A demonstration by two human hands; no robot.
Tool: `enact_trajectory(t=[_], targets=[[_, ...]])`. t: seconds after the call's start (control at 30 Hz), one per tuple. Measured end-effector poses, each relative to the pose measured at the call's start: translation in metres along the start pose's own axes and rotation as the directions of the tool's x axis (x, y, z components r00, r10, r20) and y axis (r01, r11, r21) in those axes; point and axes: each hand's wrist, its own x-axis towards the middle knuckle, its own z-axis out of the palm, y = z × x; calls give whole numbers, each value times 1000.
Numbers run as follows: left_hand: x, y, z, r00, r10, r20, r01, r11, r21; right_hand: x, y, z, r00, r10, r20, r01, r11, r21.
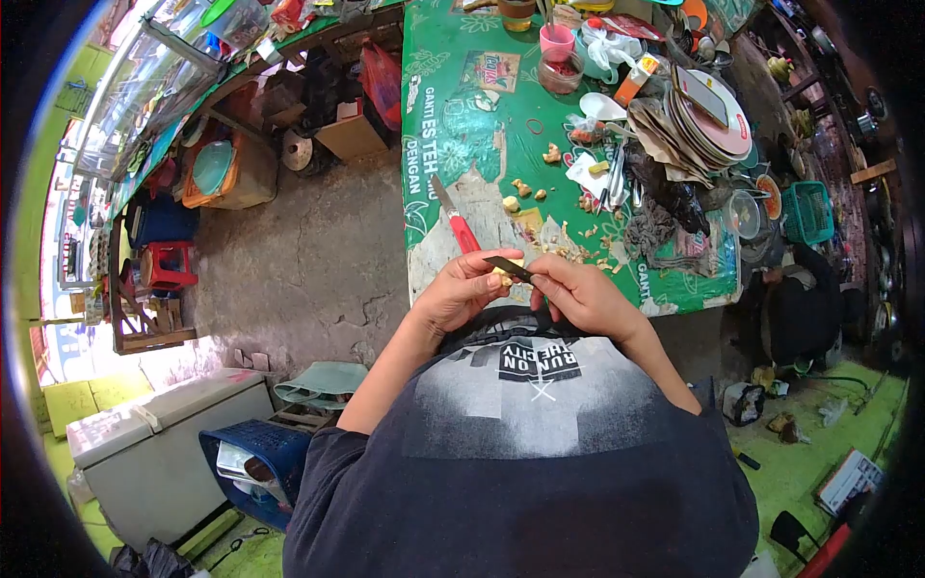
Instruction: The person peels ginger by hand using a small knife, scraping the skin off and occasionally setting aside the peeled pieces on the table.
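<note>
My left hand [461, 291] pinches a small pale-yellow piece of ginger [505, 278] near the table's front edge. My right hand [581, 297] is closed round a small knife, its handle hidden in the fingers. The dark blade of that knife [505, 266] lies across the ginger. Just beyond my left hand, a red-handled knife [462, 231] rests on the table, its blade pointing away. Further up lie a few ginger pieces [521, 188], a peeled pale one [511, 204] and scattered peelings [578, 249].
The green plastic table cover [448, 87] is torn near the front. To the right stand stacked plates [727, 125] with a phone [700, 94] on top, brown paper, a white spoon [602, 107] and a black plastic bag [674, 197]. A teal basket [807, 212] sits beyond.
</note>
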Motion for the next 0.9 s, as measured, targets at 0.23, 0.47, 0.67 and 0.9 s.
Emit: enact_trajectory(t=[0.23,0.47,0.67,0.9], targets=[[-1,3,6,1000,-13,4,13,999,29,0,6,5,999,-35,-19,35,999,-15],[-2,3,3,999,-41,0,41,997,72,2,5,4,998,42,48,-46,996,74],[0,2,-1,999,-37,3,36,987,154,5,12,-2,987,91,130,-119,967,224],[6,4,3,997,47,-58,-19,909,417,9,23,-10,957,157,243,-259,840,477]])
